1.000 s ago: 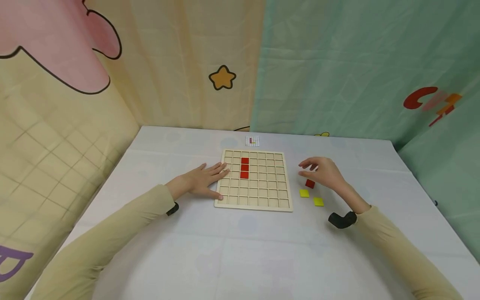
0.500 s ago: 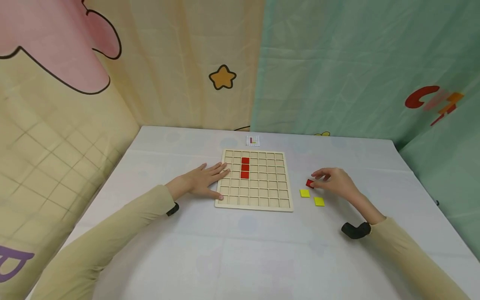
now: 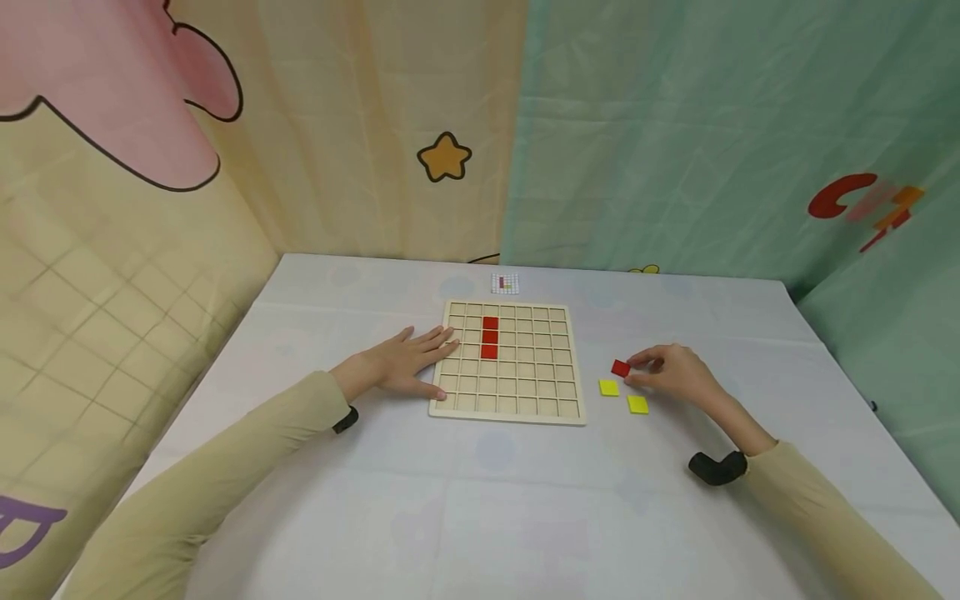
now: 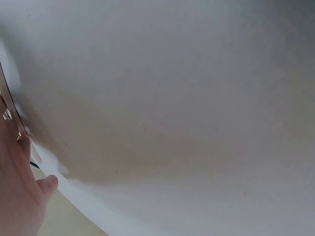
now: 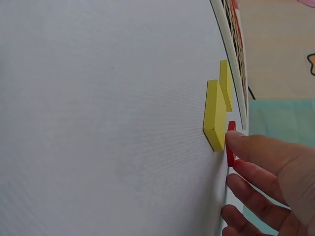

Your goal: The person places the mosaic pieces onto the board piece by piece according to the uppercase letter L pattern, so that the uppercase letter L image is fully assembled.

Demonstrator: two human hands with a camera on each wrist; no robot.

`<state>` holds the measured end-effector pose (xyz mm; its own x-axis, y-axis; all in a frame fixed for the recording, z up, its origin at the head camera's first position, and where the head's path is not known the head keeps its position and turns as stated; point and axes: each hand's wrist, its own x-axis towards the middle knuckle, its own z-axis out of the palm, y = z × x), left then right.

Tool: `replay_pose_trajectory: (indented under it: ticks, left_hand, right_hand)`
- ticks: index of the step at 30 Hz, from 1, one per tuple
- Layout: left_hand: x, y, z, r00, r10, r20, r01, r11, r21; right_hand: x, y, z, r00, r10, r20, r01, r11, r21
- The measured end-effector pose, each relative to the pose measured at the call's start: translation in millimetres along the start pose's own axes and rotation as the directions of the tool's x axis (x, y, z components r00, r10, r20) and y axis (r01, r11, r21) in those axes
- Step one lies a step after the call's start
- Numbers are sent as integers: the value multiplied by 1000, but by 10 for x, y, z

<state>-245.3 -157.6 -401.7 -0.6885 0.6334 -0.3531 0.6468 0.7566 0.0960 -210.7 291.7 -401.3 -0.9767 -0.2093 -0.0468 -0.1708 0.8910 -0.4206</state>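
In the head view, my left hand (image 3: 405, 362) lies with fingers spread over the left edge of a wooden grid board (image 3: 525, 387). Several red tiles (image 3: 489, 337) form a vertical column in the board's cells. To the right of the board, my right hand (image 3: 675, 373) has its thumb and forefinger on a loose red tile (image 3: 620, 367) at its right side, pinching it at table level. The right wrist view shows the thumb against this red tile (image 5: 231, 147). Two yellow tiles, a nearer one (image 3: 637, 405) and a farther one (image 3: 609, 387), lie flat beside it.
A small printed grid card (image 3: 505, 284) lies behind the board. The white-covered table (image 3: 480, 508) ends at patterned curtains (image 3: 645, 150) at the back. A black wrist device (image 3: 717, 468) sticks out at the right wrist.
My right hand has moved right and toward me, and its thumb and forefinger have closed on the loose red tile. My left hand and the board stay put.
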Motion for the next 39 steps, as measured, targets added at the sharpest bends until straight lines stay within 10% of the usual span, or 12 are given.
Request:
replay_pose_trajectory:
  ticks: [39]
  left_hand:
    - [-7, 4, 7, 1000, -12, 4, 12, 1000, 0]
  right_hand:
    - [222, -418, -41, 994, -112, 3, 112, 994, 1]
